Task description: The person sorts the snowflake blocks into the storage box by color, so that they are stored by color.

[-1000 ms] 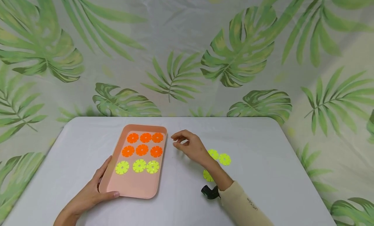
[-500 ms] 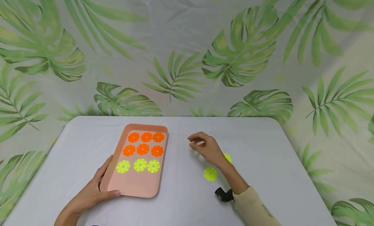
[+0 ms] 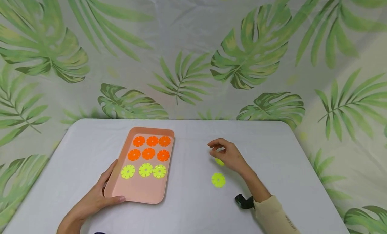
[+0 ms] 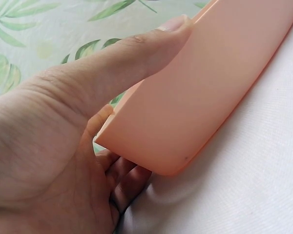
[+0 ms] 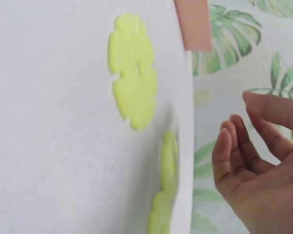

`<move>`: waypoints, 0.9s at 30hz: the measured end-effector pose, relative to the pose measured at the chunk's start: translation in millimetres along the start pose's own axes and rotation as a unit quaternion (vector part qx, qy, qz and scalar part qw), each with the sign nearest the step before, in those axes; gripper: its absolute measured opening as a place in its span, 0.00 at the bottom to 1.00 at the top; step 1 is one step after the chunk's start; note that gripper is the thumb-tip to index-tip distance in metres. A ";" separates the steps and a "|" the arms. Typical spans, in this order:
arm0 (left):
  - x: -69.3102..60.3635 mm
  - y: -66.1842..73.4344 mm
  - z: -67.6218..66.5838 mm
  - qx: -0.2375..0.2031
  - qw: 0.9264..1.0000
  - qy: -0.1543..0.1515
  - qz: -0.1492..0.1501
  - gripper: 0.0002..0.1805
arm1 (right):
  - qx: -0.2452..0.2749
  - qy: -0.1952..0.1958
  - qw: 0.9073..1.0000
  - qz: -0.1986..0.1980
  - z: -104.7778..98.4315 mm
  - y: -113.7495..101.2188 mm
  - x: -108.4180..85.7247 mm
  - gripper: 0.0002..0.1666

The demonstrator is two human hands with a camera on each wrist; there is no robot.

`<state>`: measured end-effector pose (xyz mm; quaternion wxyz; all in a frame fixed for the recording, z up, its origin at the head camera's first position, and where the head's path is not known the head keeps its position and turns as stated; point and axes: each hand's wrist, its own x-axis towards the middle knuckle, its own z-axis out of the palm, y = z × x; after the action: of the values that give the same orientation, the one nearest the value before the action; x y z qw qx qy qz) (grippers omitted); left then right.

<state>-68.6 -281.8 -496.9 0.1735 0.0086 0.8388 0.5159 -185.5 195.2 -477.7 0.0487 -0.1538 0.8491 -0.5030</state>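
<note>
My left hand (image 3: 96, 196) grips the near left corner of a pink tray (image 3: 142, 192). In the left wrist view its thumb (image 4: 136, 53) lies along the rim of the tray wall (image 4: 190, 97), with the other fingers curled behind and under the corner. Orange notched discs (image 3: 148, 153) fill two rows in the tray, and a row of yellow-green discs (image 3: 145, 169) lies below them. Above the table to the right, my right hand (image 3: 231, 155) hovers with loosely bent fingers and holds nothing. Partly hidden beneath it is a yellow-green disc (image 3: 220, 162); another yellow-green disc (image 3: 218, 180) lies nearer.
A white cloth covers the table (image 3: 190, 200), whose far edge meets a leaf-patterned backdrop (image 3: 187, 76). A dark wrist-worn device (image 3: 244, 201) sits by the right sleeve (image 3: 273, 213). The right wrist view shows yellow-green discs (image 5: 134, 73) flat on the cloth.
My right hand has moved away from the tray's right side, rightward to above the loose yellow-green discs. The left hand and tray have stayed nearly in place.
</note>
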 end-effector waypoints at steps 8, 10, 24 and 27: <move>0.0 0.9 0.6 0.001 1.000 0.003 -0.001 0.66 | -0.022 -0.010 0.999 0.034 -11.3 10.0 -8.4 0.21; -0.1 1.2 0.5 0.001 1.000 0.003 -0.001 0.67 | -0.034 -0.011 0.998 0.042 -14.1 12.7 -9.7 0.22; -1.8 0.5 0.9 0.015 1.000 0.011 0.002 0.66 | -0.115 -0.019 0.992 0.041 -31.5 22.3 -16.3 0.25; -1.6 1.4 1.8 0.009 1.000 0.010 -0.005 0.66 | -0.129 -0.033 0.990 0.039 -32.5 23.7 -18.4 0.27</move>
<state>-66.8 -279.9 -496.0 0.1678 0.0008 0.8450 0.5077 -180.8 238.7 -483.8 0.0759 -0.1415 0.9104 -0.3812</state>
